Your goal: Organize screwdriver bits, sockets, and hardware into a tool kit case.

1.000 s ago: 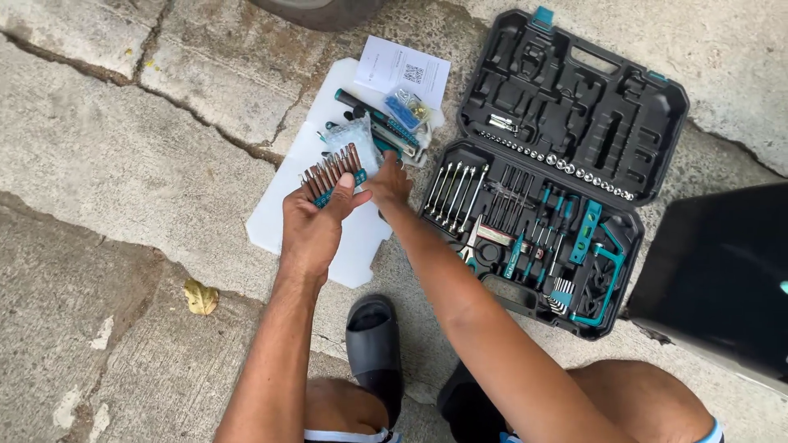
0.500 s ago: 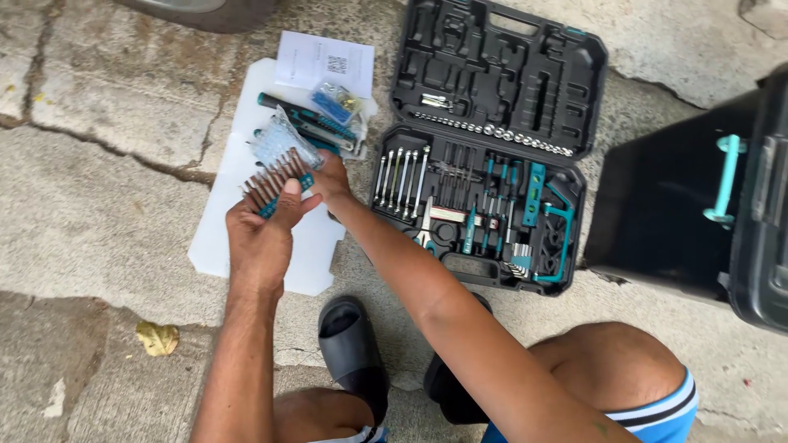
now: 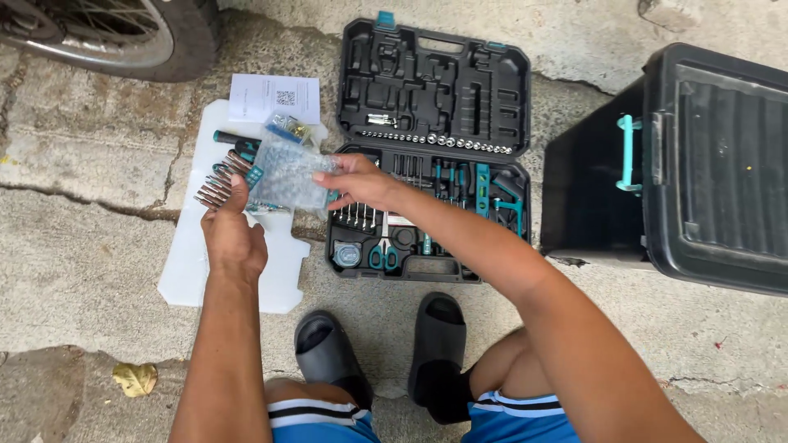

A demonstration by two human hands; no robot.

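While your right hand (image 3: 359, 182) pinched one clear plastic bag (image 3: 289, 174) of small, hard-to-make-out parts, your left hand (image 3: 232, 238) gripped one teal rack of drill bits (image 3: 223, 184), its lower end hidden by your thumb. Both hung over the white foam sheet (image 3: 185, 267), beside one open black tool case (image 3: 431, 156); two dark sandals (image 3: 328, 353) lay below.

Two slippers (image 3: 328, 353), maybe one toolcase (image 3: 435, 82).
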